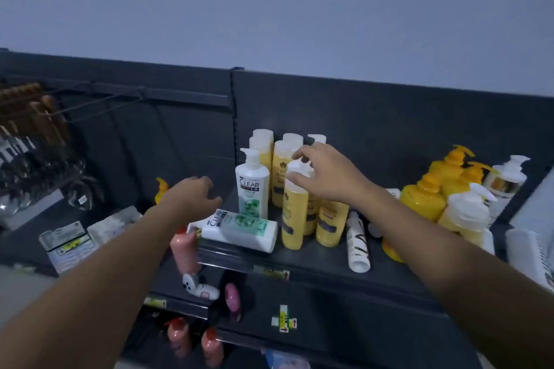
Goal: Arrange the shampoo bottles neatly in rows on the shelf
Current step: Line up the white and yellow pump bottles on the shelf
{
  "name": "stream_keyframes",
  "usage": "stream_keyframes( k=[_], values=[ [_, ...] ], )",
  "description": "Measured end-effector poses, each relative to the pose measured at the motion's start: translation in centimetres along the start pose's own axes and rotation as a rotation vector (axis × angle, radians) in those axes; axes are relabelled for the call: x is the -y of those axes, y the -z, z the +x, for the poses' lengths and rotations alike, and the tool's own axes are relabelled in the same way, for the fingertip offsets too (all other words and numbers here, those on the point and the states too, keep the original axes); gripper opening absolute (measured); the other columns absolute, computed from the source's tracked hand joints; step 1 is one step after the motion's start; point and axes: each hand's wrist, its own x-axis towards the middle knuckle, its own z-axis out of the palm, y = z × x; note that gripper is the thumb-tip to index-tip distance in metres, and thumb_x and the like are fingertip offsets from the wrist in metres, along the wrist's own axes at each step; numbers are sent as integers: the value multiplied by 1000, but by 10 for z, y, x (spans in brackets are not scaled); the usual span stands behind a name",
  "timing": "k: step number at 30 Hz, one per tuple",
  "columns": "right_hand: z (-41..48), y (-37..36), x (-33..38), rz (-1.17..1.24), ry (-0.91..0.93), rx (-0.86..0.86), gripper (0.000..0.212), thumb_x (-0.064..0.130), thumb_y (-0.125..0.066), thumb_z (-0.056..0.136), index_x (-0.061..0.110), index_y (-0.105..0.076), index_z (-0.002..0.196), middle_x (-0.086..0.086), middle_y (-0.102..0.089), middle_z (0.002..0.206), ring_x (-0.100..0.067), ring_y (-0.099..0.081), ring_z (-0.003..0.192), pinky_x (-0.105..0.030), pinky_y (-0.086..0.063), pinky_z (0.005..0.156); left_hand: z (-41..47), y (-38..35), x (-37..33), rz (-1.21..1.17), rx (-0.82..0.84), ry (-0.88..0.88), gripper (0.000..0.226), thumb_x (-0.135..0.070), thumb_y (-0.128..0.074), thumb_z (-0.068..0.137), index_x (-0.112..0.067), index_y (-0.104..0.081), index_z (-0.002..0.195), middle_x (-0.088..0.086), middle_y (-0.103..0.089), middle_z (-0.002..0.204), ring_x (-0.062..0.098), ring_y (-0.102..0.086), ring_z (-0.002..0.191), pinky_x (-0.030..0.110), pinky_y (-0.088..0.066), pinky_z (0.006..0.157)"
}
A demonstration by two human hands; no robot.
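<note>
On the dark shelf (314,260), one white CLEAR bottle (252,186) stands upright beside a cluster of upright yellow bottles (295,213). A second CLEAR bottle (239,229) lies on its side at the front edge, long axis running left-right, cap end toward the left. The right hand (323,172), fingers spread and loosely curled, touches the pump top of a front yellow bottle. The left hand (192,193) hovers half-open above the lying bottle's cap end, grasping nothing.
</note>
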Motion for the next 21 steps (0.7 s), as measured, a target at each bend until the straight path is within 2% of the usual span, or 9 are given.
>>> stream_keyframes(
  k=[4, 7, 10, 14, 17, 21],
  values=[
    [25, -22, 10, -72, -51, 89, 51, 60, -63, 90, 29, -61, 130, 3, -60, 122, -18, -53, 120, -43, -52, 92, 26, -13, 20, 48, 180, -27, 63, -46, -60, 93, -10, -49, 144, 14, -58, 133, 30, -58, 120, 36, -48, 94],
    [36, -36, 16, -137, -84, 100, 50, 56, -66, 89, 27, -63, 129, 0, -60, 125, -21, -51, 122, -38, -49, 88, 48, -29, 24, 68, 300, -114, 78, -46, -65, 91, -10, -37, 154, 15, -52, 145, 31, -54, 129, 38, -47, 104],
    [39, -47, 20, -243, -86, 111, 47, 51, -68, 90, 25, -64, 129, -3, -58, 127, -24, -49, 124, -39, -47, 90, 55, -47, 26, 75, 449, -156, 89, -46, -76, 83, -14, -36, 155, 12, -52, 146, 30, -54, 130, 39, -46, 107],
    [47, -49, 19, -251, -190, 99, 46, 44, -69, 90, 21, -64, 129, -5, -57, 126, -25, -49, 123, -41, -51, 89, 68, -66, 36, 52, 557, -214, 91, -49, -87, 63, -23, -49, 142, 0, -64, 128, 21, -62, 109, 36, -52, 95],
    [51, -49, 16, -267, -283, 138, 49, 48, -69, 87, 18, -65, 125, -8, -57, 123, -28, -52, 119, -45, -54, 90, 73, -68, 40, 51, 579, -260, 90, -53, -88, 53, -28, -49, 130, -7, -63, 112, 16, -63, 99, 35, -56, 88],
    [54, -44, 14, -274, -330, 189, 51, 49, -70, 85, 14, -65, 121, -9, -57, 120, -28, -56, 112, -43, -54, 88, 78, -62, 43, 123, 585, -340, 87, -51, -88, 40, -34, -46, 114, -11, -65, 95, 10, -65, 85, 34, -59, 77]
  ],
)
